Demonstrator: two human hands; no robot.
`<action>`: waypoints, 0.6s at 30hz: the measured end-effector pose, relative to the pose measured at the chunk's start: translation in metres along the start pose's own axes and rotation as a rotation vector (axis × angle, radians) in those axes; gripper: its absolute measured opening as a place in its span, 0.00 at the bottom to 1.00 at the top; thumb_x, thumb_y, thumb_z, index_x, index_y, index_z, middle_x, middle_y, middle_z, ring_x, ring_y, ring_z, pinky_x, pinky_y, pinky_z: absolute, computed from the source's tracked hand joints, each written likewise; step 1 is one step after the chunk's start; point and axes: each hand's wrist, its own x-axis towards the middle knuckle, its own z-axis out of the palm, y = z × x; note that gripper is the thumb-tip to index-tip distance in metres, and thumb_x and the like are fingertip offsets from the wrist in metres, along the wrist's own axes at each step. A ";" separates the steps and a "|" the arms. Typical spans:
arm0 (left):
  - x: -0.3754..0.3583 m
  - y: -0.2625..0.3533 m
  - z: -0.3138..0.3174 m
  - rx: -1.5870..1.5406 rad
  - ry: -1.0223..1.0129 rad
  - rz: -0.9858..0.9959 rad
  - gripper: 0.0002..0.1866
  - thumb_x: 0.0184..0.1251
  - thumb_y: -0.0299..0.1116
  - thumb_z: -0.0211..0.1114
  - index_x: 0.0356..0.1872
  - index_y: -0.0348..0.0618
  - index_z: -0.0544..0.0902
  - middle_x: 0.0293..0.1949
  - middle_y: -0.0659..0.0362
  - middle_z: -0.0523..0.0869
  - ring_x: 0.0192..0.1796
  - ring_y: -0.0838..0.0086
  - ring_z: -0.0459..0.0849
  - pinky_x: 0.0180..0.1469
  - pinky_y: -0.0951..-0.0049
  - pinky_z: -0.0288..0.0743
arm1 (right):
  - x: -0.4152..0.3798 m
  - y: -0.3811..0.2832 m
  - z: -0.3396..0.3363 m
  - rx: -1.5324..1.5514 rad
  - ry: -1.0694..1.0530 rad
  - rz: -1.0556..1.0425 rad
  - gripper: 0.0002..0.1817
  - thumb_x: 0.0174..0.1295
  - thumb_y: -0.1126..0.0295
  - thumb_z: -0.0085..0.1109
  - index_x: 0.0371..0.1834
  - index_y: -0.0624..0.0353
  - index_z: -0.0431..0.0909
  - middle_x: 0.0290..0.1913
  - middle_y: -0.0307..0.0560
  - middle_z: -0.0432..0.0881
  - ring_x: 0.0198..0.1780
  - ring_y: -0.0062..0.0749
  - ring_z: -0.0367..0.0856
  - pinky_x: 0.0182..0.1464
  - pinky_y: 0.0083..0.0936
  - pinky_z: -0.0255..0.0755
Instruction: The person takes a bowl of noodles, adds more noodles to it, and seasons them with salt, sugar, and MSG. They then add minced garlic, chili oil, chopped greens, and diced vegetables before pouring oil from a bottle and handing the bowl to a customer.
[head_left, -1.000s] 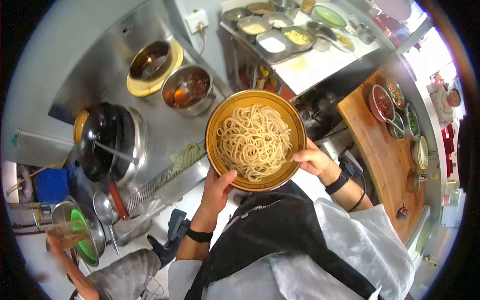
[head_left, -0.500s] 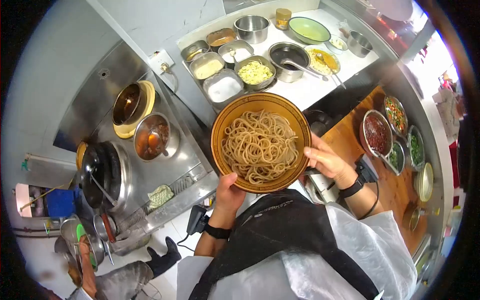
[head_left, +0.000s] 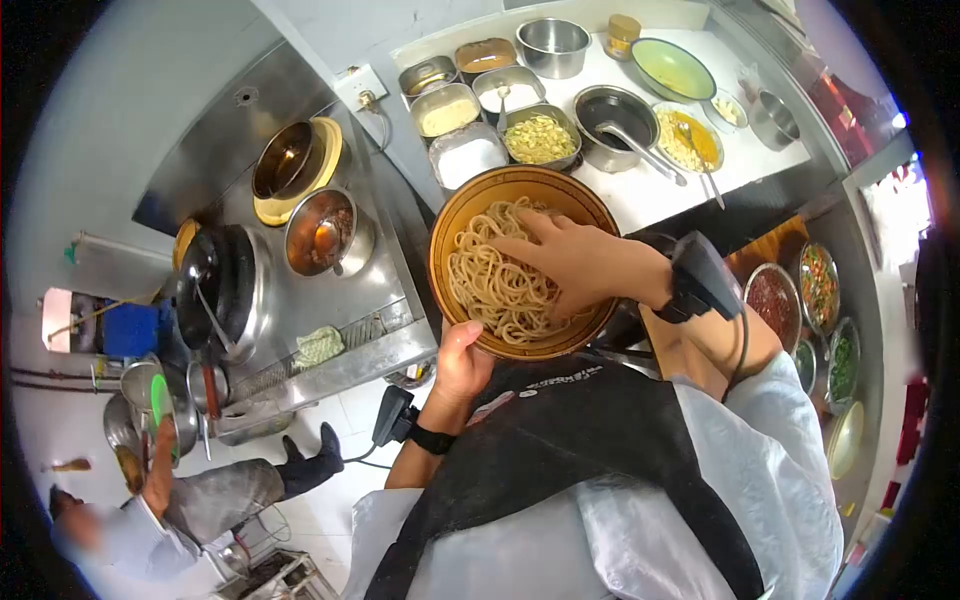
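A brown bowl (head_left: 450, 310) full of cooked noodles (head_left: 487, 273) is held in front of my apron. My left hand (head_left: 464, 362) grips its lower left rim, with the thumb on the edge and the other fingers hidden underneath. Spread over the noodles, my right hand (head_left: 575, 262) touches them on the right side of the bowl with its fingers apart. Just beyond the bowl stand metal tins of white powder (head_left: 466, 160) and chopped yellow-green pieces (head_left: 541, 139), beside a pot of dark liquid (head_left: 612, 125).
On the left are a steel counter (head_left: 385, 290), a pot with eggs in brown liquid (head_left: 325, 235) and a black wok (head_left: 205, 300). Another person (head_left: 215, 500) is at the lower left. Bowls of red sauce (head_left: 772, 300) and chopped greens (head_left: 843, 365) stand on the right.
My right hand has left the bowl's right rim and moved onto the noodles. The person at the lower left shows more fully, and the view has shifted slightly.
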 end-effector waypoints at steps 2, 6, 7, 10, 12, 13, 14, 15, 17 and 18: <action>0.001 0.000 -0.004 -0.037 0.014 0.004 0.34 0.47 0.28 0.54 0.60 0.37 0.57 0.56 0.52 0.67 0.59 0.61 0.67 0.60 0.62 0.61 | 0.014 0.000 0.003 0.197 -0.051 0.053 0.39 0.36 0.71 0.64 0.58 0.52 0.61 0.57 0.60 0.63 0.51 0.53 0.70 0.49 0.34 0.69; 0.001 0.007 -0.007 -0.070 0.057 -0.044 0.34 0.49 0.27 0.52 0.62 0.43 0.54 0.58 0.53 0.65 0.60 0.62 0.65 0.60 0.61 0.62 | 0.032 0.006 0.010 0.263 0.029 0.051 0.30 0.34 0.76 0.61 0.48 0.56 0.70 0.37 0.52 0.78 0.43 0.47 0.75 0.45 0.33 0.70; 0.002 0.007 -0.013 -0.076 0.066 -0.038 0.33 0.49 0.27 0.51 0.62 0.43 0.54 0.58 0.53 0.65 0.60 0.62 0.65 0.60 0.60 0.62 | 0.034 0.003 -0.002 0.261 0.008 0.047 0.30 0.34 0.76 0.61 0.48 0.56 0.70 0.37 0.52 0.78 0.43 0.47 0.75 0.45 0.33 0.70; 0.003 0.008 -0.017 -0.034 0.048 -0.037 0.35 0.49 0.30 0.55 0.62 0.46 0.53 0.57 0.54 0.65 0.59 0.63 0.67 0.56 0.61 0.67 | 0.031 -0.014 -0.050 0.235 0.040 -0.040 0.28 0.34 0.77 0.59 0.46 0.56 0.71 0.37 0.55 0.78 0.42 0.50 0.76 0.43 0.36 0.71; 0.004 0.012 -0.014 -0.012 0.027 -0.041 0.36 0.48 0.32 0.57 0.62 0.46 0.53 0.57 0.54 0.66 0.58 0.64 0.67 0.55 0.61 0.68 | 0.031 -0.026 -0.080 0.178 0.055 -0.019 0.27 0.33 0.79 0.57 0.45 0.59 0.71 0.38 0.55 0.78 0.43 0.49 0.76 0.42 0.35 0.71; 0.005 0.015 -0.011 0.019 0.008 -0.044 0.38 0.47 0.34 0.59 0.62 0.46 0.53 0.56 0.55 0.66 0.58 0.64 0.67 0.54 0.62 0.69 | 0.030 -0.030 -0.092 0.170 0.051 -0.012 0.27 0.33 0.79 0.57 0.45 0.59 0.71 0.38 0.55 0.78 0.43 0.49 0.76 0.42 0.35 0.71; 0.005 0.017 -0.009 0.038 0.031 -0.055 0.39 0.45 0.37 0.61 0.62 0.46 0.54 0.56 0.55 0.67 0.57 0.65 0.68 0.54 0.63 0.69 | 0.030 -0.034 -0.103 0.165 0.072 -0.053 0.27 0.33 0.80 0.56 0.44 0.59 0.71 0.39 0.55 0.78 0.43 0.49 0.75 0.42 0.34 0.71; 0.006 0.016 -0.009 0.029 0.026 -0.056 0.39 0.45 0.37 0.61 0.62 0.46 0.54 0.56 0.55 0.67 0.57 0.65 0.68 0.54 0.63 0.69 | 0.030 -0.037 -0.112 0.162 0.092 -0.096 0.27 0.32 0.81 0.56 0.44 0.60 0.71 0.40 0.55 0.77 0.44 0.49 0.75 0.43 0.34 0.71; 0.006 0.017 -0.011 0.026 -0.013 -0.049 0.38 0.46 0.36 0.60 0.61 0.45 0.55 0.56 0.55 0.67 0.58 0.65 0.68 0.55 0.63 0.69 | 0.028 -0.039 -0.124 0.091 0.180 -0.140 0.28 0.30 0.84 0.55 0.43 0.59 0.71 0.37 0.52 0.78 0.41 0.47 0.76 0.42 0.30 0.71; 0.006 0.018 -0.011 0.021 -0.014 -0.048 0.38 0.46 0.36 0.60 0.61 0.45 0.55 0.56 0.55 0.67 0.58 0.65 0.68 0.55 0.63 0.69 | 0.027 -0.041 -0.131 0.027 0.274 -0.190 0.29 0.28 0.87 0.55 0.43 0.59 0.71 0.35 0.49 0.79 0.38 0.44 0.77 0.41 0.26 0.72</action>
